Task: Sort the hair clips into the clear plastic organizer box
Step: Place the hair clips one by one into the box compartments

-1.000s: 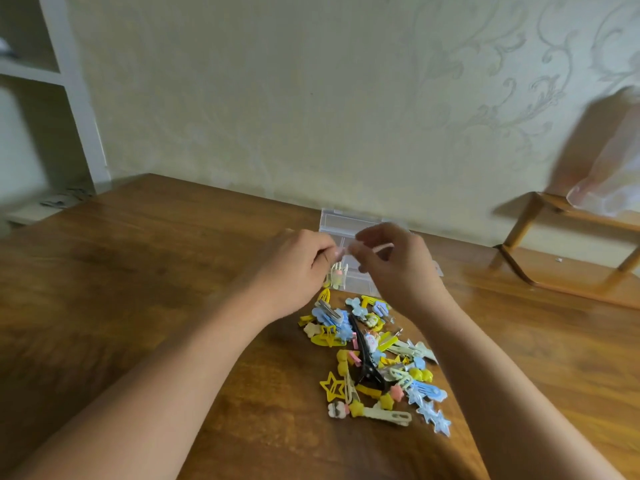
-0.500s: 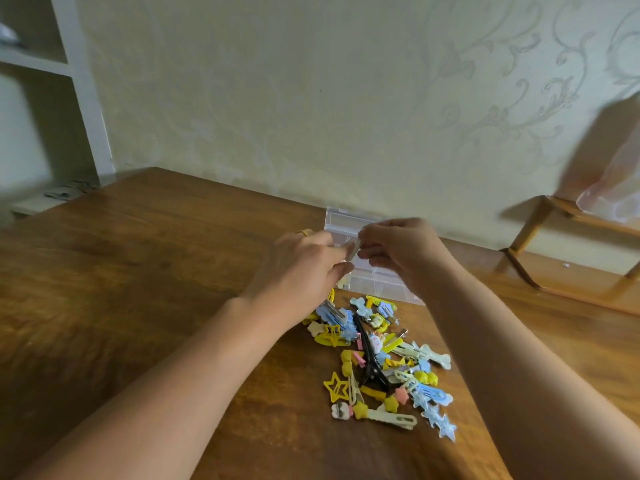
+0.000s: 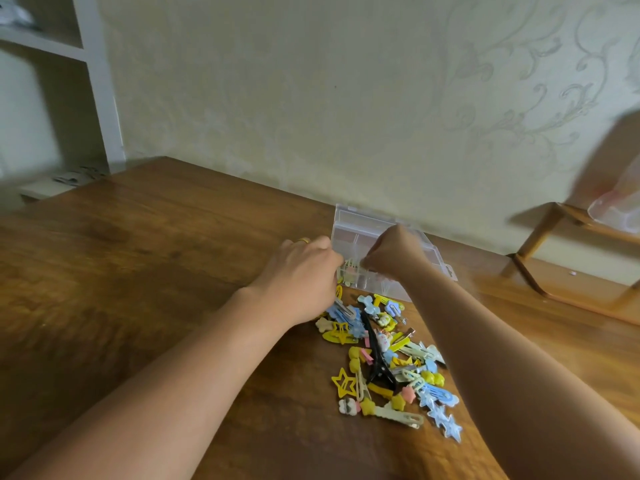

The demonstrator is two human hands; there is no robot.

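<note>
Over organizer box (image 3: 349, 220) near table's far edge, small pale clip (image 3: 351, 264) pinched between left hand (image 3: 304, 271) and right hand (image 3: 394, 252); open compartments lay directly beneath; clip pile (image 3: 388, 355) left nearer.

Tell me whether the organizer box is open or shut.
Open. The clear organizer box shows its dividers uncovered, and both hands, left hand and right hand, reach into its near compartments.

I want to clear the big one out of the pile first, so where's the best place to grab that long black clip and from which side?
Take the black clip by its wide near end, where the two handle wings flare. That end lies on top of the pile of clips and looks mostly uncovered, so come straight down from above and pinch across it. Its thin far end looks hemmed in by small clips.
</note>
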